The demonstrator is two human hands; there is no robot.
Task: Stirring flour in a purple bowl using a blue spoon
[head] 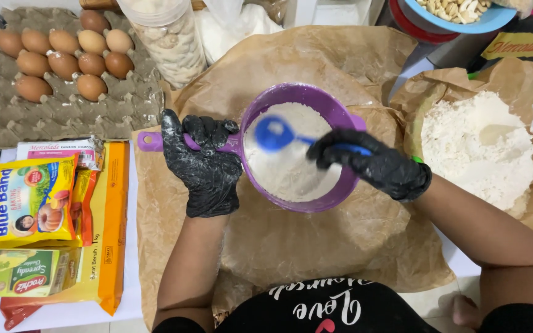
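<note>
My left hand (203,161), in a black glove dusted with flour, grips the handle of a purple sieve (338,111) full of white flour (285,166). The sieve is held over brown paper (316,246). My right hand (374,164), also in a black glove, holds a blue spoon (274,134) whose bowl lies on the flour inside the sieve.
A heap of flour (479,145) lies on brown paper at the right. At the far left stands an egg tray (69,111) with several brown eggs. Yellow and orange packets (29,200) lie on the left. A clear jar (171,37) and a blue bowl of nuts (458,12) stand behind.
</note>
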